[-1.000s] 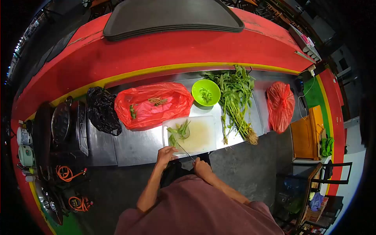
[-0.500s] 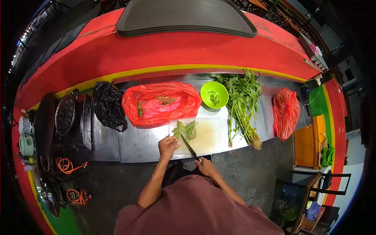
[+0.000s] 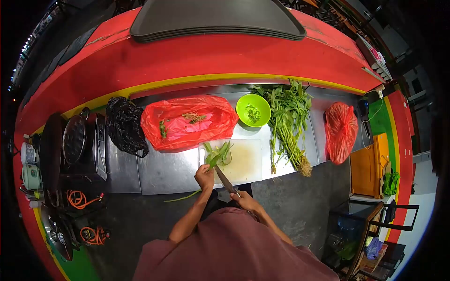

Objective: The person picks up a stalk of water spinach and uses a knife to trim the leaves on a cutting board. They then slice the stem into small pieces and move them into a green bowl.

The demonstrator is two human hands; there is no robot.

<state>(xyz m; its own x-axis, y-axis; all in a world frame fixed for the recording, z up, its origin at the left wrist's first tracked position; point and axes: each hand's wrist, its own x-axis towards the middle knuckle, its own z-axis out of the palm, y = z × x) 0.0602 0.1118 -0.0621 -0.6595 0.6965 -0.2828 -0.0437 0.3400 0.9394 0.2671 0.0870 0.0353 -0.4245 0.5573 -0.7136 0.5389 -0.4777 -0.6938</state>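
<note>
My left hand (image 3: 205, 178) is closed on a green stem at the near left corner of the white cutting board (image 3: 248, 161); the stem's long end sticks out to the left, past the counter edge. My right hand (image 3: 244, 200) grips the handle of a knife (image 3: 226, 180), its blade pointing up and left toward my left hand. Cut green leaves and stems (image 3: 222, 154) lie on the board's left part. Behind the board stands a green bowl (image 3: 253, 110) with chopped greens inside. To the right of it lies a large bunch of leafy greens (image 3: 287, 122) with roots.
An open red plastic bag (image 3: 187, 124) with plant scraps lies behind and left of the board. Beside it is a black bag (image 3: 124, 125), then a stove (image 3: 96, 145). A tied red bag (image 3: 340, 132) sits at the right. Trays (image 3: 218, 18) rest on the red ledge.
A long stem now extends left from my left hand, which has moved slightly right. The knife blade is closer to that hand. The whole view has shifted slightly.
</note>
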